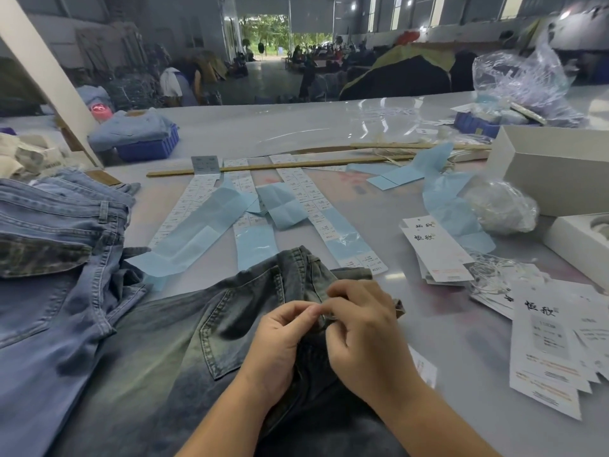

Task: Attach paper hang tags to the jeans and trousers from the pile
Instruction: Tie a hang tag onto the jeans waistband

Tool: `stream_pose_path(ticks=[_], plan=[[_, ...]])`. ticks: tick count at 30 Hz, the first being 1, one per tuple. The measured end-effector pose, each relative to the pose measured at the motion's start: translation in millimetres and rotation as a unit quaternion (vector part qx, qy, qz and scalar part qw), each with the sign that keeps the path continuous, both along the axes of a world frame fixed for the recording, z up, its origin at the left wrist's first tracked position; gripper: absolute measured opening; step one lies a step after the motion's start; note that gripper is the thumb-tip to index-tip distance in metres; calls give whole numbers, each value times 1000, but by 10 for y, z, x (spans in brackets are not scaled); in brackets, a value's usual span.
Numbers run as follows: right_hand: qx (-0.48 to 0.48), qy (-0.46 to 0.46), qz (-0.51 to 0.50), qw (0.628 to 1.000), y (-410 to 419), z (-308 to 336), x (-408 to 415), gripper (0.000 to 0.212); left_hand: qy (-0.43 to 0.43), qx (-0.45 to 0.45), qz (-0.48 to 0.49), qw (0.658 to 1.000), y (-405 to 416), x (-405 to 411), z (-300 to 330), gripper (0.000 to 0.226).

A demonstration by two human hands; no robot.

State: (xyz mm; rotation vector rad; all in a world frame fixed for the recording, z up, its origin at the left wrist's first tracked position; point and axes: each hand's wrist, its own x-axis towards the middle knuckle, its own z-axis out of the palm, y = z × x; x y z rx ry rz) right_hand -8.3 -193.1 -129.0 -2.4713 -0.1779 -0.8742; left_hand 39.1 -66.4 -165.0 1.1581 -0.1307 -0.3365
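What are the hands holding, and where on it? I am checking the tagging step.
Both the left hand and right hand pinch the dark grey-washed denim jeans at the waistband; anything smaller between the fingertips is hidden.

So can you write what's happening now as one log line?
stage: tagging | left hand: pinching at waistband | right hand: pinching there too | item: dark jeans | hang tags: right side

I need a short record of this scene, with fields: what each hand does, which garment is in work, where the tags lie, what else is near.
left hand: pinches at the waistband of the dark jeans
right hand: pinches the same spot, fingertips meeting the left
item pinched: too small to tell
hang tags: stacks to the right on the table
light blue jeans: piled at left
label strips: laid out behind the dark jeans
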Motion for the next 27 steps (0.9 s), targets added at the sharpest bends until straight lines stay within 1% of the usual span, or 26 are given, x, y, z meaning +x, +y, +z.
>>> stream_pose_path(ticks=[3, 6, 9, 11, 14, 17, 19, 23, 27], plan=[[16, 28, -16, 999, 7, -96, 8, 2, 14, -16, -16, 1000, 30, 6, -17, 19], [33, 48, -18, 998, -12, -129, 45, 8, 0, -2, -22, 1000, 34, 4, -38, 21], [61, 56, -8, 997, 5, -143, 47, 8, -13, 11, -25, 1000, 27, 0, -50, 23], [70, 53, -9, 996, 23, -165, 31, 6, -26, 31, -28, 999, 19, -5, -51, 20], [75, 49, -11, 996, 45, -189, 36, 7, -24, 41, -27, 998, -3, -6, -56, 19], [73, 53, -17, 996, 80, -182, 64, 16, -13, 34, -17, 999, -3, 0, -46, 22], [69, 59, -24, 996, 83, -163, 76, 17, -21, 40, -21, 999, 14, 10, -48, 24], [124, 90, -37, 988, -7, -139, 78, 15, -73, 92, -46, 992, 18, 2, -78, 15], [139, 125, -23, 982, -82, -135, 5, 13, -129, 161, -47, 977, -2, -36, -107, 9]])
